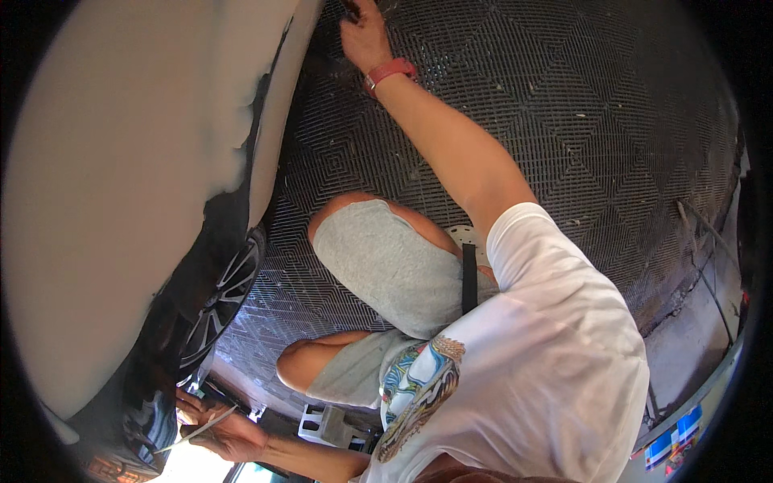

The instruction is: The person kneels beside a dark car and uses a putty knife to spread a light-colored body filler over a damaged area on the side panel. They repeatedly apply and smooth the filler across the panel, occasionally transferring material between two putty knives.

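Currently, the left hand [235, 435] is near the spoked wheel [216, 306] of a pale-and-black car [129, 177], a thin pale strip [197, 428] crossing it. The right hand [368, 36] reaches over dark ribbed floor tiles [555, 137], a dark object [352, 10] at its fingers. Neither grip's closure can be told.

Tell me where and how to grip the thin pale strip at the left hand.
Pinch the thin pale strip by its upper-right end, likely best from the picture's right. It is slim and slants across the left hand, and its lower-left end runs toward the dark car body, leaving less room there. Whether the hand holds it is unclear.
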Available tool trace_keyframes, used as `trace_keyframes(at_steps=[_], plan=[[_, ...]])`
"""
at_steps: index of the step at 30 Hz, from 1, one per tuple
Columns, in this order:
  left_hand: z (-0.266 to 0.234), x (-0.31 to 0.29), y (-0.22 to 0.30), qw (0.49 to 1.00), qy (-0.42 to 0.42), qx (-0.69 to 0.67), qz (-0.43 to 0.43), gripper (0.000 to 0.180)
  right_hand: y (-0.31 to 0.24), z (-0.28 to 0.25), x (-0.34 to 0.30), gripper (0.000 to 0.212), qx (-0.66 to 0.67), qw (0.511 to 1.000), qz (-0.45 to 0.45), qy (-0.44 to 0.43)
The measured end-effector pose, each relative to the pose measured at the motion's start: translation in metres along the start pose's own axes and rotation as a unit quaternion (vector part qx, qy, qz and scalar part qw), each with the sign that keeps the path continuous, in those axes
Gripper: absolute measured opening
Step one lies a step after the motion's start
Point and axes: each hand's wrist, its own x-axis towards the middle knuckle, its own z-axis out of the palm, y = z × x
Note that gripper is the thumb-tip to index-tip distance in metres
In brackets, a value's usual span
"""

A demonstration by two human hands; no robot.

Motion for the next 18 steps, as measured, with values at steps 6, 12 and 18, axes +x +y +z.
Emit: trace_keyframes(at_steps=[6,12,18], plan=[[0.000,-0.001,0.001,1.000,-0.001,-0.003,0.004,0.077,-0.012,0.021,-0.044,0.067,0.053,0.998,-0.046,0.006],[0.005,-0.001,-0.003,1.000,0.005,0.004,0.009,0.053,-0.010,0.026,-0.070,0.070,-0.010,0.999,-0.032,-0.032],[0.015,-0.004,-0.008,0.999,0.007,0.033,0.021,0.029,-0.020,0.030,-0.087,0.066,-0.020,0.999,-0.028,-0.034]])
